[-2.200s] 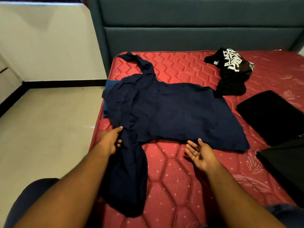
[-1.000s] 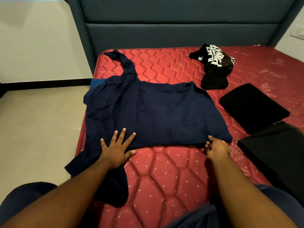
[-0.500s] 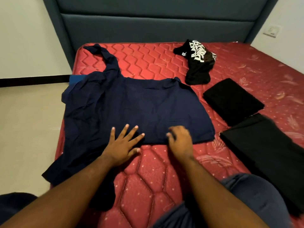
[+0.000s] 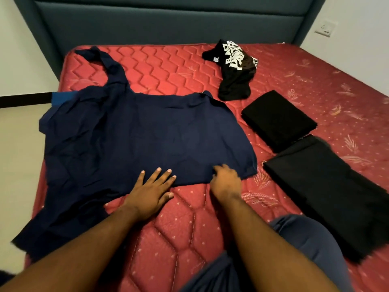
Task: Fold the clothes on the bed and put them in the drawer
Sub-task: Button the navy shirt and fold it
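**On the red mattress, a navy shirt lying spread**

Across a red quilted mattress (image 4: 160, 66), stitched in hexagons and dotted with small pale specks, a navy shirt (image 4: 134, 135) is lying flat, one sleeve reaching toward the headboard (image 4: 168, 24) and its left side hanging over the bed's edge. The left hand (image 4: 150, 191) is pressing on the shirt's near hem with fingers straight and spread, its grip released. The right hand (image 4: 226, 181) is resting at the hem just beside it, fingers curled down onto the cloth; whether its grip is pinching the fabric cannot be told.

To the right, a folded black cloth (image 4: 277, 120) is lying near the shirt, and a larger black cloth (image 4: 328, 186) is sitting just beside it, nearer the person. A crumpled black tee (image 4: 233, 70) with white lettering is lying farther back, apart from the shirt. The padded headboard is standing dark teal against pale walls, with a wall socket (image 4: 325, 28) showing at the upper right. Pale floor (image 4: 19, 144) is running along the bed's left side, edged by a dark skirting strip.
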